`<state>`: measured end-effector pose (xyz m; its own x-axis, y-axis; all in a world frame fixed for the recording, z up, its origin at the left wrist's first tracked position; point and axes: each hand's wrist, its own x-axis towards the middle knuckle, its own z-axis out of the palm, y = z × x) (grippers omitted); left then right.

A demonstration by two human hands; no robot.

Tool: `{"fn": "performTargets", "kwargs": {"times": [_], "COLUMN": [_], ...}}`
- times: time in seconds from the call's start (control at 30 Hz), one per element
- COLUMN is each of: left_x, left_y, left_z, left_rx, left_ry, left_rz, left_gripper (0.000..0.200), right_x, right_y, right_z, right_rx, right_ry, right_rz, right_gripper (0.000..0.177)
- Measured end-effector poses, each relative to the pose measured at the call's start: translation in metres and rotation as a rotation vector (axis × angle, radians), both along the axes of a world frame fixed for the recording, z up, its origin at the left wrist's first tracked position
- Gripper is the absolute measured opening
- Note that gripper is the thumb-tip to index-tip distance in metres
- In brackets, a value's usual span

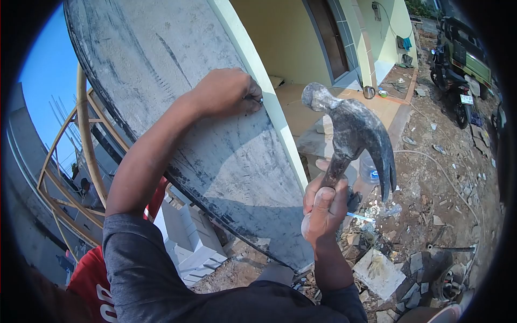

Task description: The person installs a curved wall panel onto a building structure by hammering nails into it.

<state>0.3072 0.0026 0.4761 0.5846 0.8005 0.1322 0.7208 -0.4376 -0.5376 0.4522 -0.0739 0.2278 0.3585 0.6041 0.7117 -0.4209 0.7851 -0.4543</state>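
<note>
Gripping hammer (353, 124) by handle in right hand (326, 210), with fingers closed firmly around, probably for good control; with metal head above this grip and claw curving down on outer side. Holding left hand (229, 91) at pale edge (285, 140) of grey slab (215, 156), with fingertips together, perhaps for pinching something small there; too small to tell what. With hammer to right of left hand, apart from it.

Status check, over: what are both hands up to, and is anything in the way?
Right hand gripping claw hammer, raised. Left hand pinched at pale edge of grey slab; anything held too small to tell. Rubble on ground.
</note>
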Motion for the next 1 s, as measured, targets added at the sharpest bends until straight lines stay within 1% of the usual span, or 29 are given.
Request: {"fn": "performTargets", "kwargs": {"times": [0.03,0.1,0.13,0.2,0.33,0.4,0.43,0.5,0.53,0.63,0.73,0.8,0.83,0.87,0.93,0.97,1.0], "left_x": [-0.001,0.000,0.000,-0.002,-0.005,-0.007,-0.007,-0.005,-0.005,-0.006,-0.005,-0.004,-0.003,-0.001,0.000,-0.002,-0.003], "left_y": [0.002,0.005,0.004,0.001,0.001,0.004,0.003,0.002,0.002,0.002,0.002,0.001,-0.001,-0.003,-0.003,-0.002,0.000], "left_z": [-0.001,-0.004,-0.003,0.002,0.006,0.006,0.005,0.006,0.007,0.007,0.006,0.007,0.009,0.011,0.010,0.009,0.007], "left_rx": [0.002,0.054,0.054,-0.081,-0.145,-0.140,-0.144,-0.163,-0.160,-0.183,-0.180,-0.193,-0.193,-0.204,-0.222,-0.212,-0.203], "left_ry": [0.000,-0.100,-0.096,-0.054,0.004,0.003,0.002,-0.020,-0.020,-0.018,-0.022,-0.015,-0.017,-0.013,-0.008,-0.027,-0.043], "left_rz": [0.001,-0.043,-0.049,-0.042,-0.077,-0.111,-0.109,-0.117,-0.116,-0.122,-0.105,-0.054,-0.053,-0.046,-0.040,-0.041,-0.043], "left_gripper": [0.020,0.020,0.020,0.017,0.015,0.015,0.015,0.013,0.013,0.012,0.013,0.013,0.013,0.013,0.013,0.013,0.014], "right_x": [-0.001,-0.004,-0.004,-0.003,-0.013,-0.008,-0.007,-0.004,-0.001,0.005,0.003,0.001,-0.001,-0.003,-0.007,-0.006,-0.006], "right_y": [0.000,0.000,0.000,0.001,0.001,0.001,-0.001,-0.002,-0.002,-0.004,-0.008,-0.010,-0.005,0.003,0.008,0.011,0.015], "right_z": [-0.003,-0.016,-0.022,-0.031,-0.050,-0.056,-0.054,-0.042,-0.037,-0.026,-0.019,-0.005,-0.006,-0.010,-0.003,-0.004,-0.006], "right_rx": [0.002,-0.093,-0.126,-0.183,-0.254,-0.297,-0.301,-0.234,-0.231,-0.162,-0.142,-0.010,-0.010,-0.028,-0.122,-0.128,-0.177], "right_ry": [0.000,-0.027,-0.035,-0.182,-0.152,-0.225,-0.225,-0.218,-0.218,-0.248,-0.179,-0.059,-0.061,-0.171,-0.378,-0.380,-0.476], "right_rz": [0.001,0.003,0.002,0.034,0.070,0.134,0.137,0.059,0.059,-0.047,-0.056,-0.023,-0.022,-0.131,-0.246,-0.247,-0.240], "right_gripper": [0.053,0.054,0.054,0.054,0.053,0.043,0.043,0.054,0.054,0.057,0.058,0.055,0.055,0.053,0.047,0.047,0.046]}}
